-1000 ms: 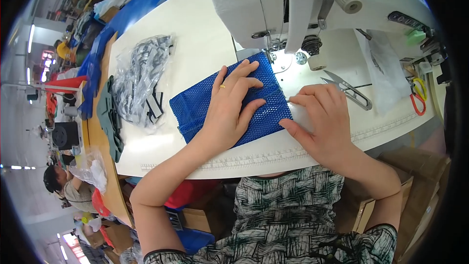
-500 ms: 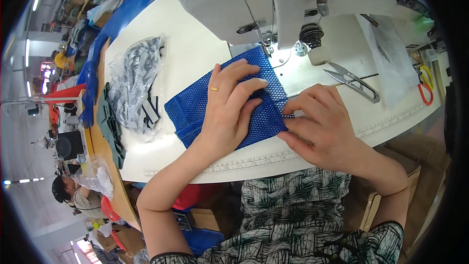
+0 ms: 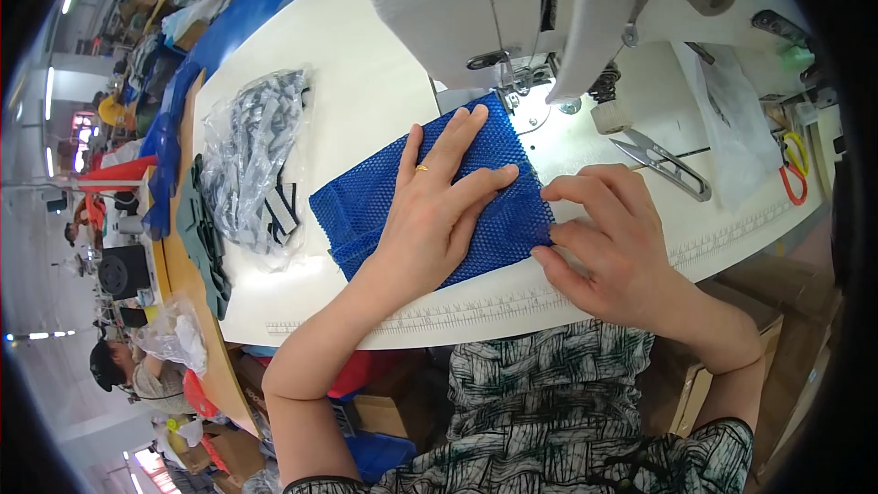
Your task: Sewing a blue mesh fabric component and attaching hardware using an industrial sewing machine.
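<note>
A folded piece of blue mesh fabric (image 3: 355,206) lies on the white sewing table, its far corner close to the presser foot of the sewing machine (image 3: 448,9). My left hand (image 3: 430,210) rests on top of the mesh, fingers spread and pressing it down; a ring is on one finger. At the fabric's right edge, my right hand (image 3: 608,242) has its fingers curled, the tips pinching the edge near the near corner. The fingertips hide that bit of edge.
Thread snips (image 3: 663,165) lie right of the needle area, with red-and-yellow-handled scissors (image 3: 794,169) farther right. A clear bag of striped pieces (image 3: 251,155) sits on the left. Dark green fabric (image 3: 201,238) lies by the table's left edge. Another person (image 3: 137,370) is at far left.
The mesh's right edge now lies flatter and slightly farther right. My left fingers have stretched out across it toward the machine, and my right hand has shifted slightly right.
</note>
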The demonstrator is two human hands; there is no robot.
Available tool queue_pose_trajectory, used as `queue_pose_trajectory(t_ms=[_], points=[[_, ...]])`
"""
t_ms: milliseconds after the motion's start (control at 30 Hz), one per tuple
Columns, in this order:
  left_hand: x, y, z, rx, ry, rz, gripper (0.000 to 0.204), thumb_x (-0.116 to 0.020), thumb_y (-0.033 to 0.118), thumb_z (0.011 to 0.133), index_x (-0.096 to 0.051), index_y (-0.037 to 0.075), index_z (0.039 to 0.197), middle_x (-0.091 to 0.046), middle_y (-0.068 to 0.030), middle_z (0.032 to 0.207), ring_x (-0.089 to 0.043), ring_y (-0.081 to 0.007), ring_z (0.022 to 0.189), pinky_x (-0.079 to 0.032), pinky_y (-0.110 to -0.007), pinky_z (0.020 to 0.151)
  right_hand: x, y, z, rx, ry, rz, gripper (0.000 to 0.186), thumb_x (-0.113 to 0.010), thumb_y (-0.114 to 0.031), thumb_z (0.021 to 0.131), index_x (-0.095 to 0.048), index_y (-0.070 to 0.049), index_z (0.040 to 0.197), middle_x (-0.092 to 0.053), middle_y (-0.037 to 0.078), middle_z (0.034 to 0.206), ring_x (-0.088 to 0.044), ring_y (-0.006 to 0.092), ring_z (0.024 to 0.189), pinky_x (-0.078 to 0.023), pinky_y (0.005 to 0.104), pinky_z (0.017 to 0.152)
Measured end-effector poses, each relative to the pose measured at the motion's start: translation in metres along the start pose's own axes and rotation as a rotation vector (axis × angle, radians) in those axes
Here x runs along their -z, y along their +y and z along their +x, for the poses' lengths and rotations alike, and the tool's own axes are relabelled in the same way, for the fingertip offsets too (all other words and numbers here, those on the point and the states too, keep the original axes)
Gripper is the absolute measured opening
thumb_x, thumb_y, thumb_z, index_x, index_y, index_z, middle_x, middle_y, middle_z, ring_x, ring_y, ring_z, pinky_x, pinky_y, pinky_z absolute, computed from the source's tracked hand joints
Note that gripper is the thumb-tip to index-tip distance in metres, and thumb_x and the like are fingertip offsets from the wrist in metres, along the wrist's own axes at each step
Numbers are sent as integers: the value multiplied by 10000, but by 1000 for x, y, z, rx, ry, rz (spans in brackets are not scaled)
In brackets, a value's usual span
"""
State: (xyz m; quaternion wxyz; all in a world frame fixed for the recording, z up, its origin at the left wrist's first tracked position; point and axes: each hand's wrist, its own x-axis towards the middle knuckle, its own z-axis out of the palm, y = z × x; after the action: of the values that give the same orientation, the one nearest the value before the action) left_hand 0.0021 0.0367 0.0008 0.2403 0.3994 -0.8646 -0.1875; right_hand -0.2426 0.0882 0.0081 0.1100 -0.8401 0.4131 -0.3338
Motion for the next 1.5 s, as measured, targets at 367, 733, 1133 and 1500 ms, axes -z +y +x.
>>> queue_pose_trajectory(t_ms=[367,733,1133,1500], points=[[0,-3,2,20,-54,49,274,-638,72,1035,-708,151,1287,-414,-158,1697,-348,-353,1598,-159,-591,1308,12,-2,-12,3,-98,-100,469,-806,-120,777,-730,-77,1238,-625,95,1362,-601,325,1204,-493,459,980],[5,-9,4,104,0,-170,230,-736,152,982,-825,159,1194,-580,-113,1589,-447,-311,1550,-168,-565,1321,12,-7,-23,40,-162,-187,428,-778,-126,799,-748,-64,1222,-635,94,1324,-612,311,1198,-501,453,970],[14,-2,12,135,-73,-132,203,-760,125,951,-809,136,1148,-533,-102,1629,-442,-305,1542,-192,-544,1314,19,-1,-18,22,-168,-54,391,-785,-131,818,-759,-87,1206,-628,107,1420,-598,324,1263,-484,445,1014],[3,0,17,20,7,168,312,-712,185,1006,-666,124,1309,-599,-93,1528,-529,-291,1446,-277,-548,1255,11,-2,-23,121,-138,-158,310,-747,-139,826,-767,-44,1121,-666,73,1377,-603,300,1264,-484,463,1025]])
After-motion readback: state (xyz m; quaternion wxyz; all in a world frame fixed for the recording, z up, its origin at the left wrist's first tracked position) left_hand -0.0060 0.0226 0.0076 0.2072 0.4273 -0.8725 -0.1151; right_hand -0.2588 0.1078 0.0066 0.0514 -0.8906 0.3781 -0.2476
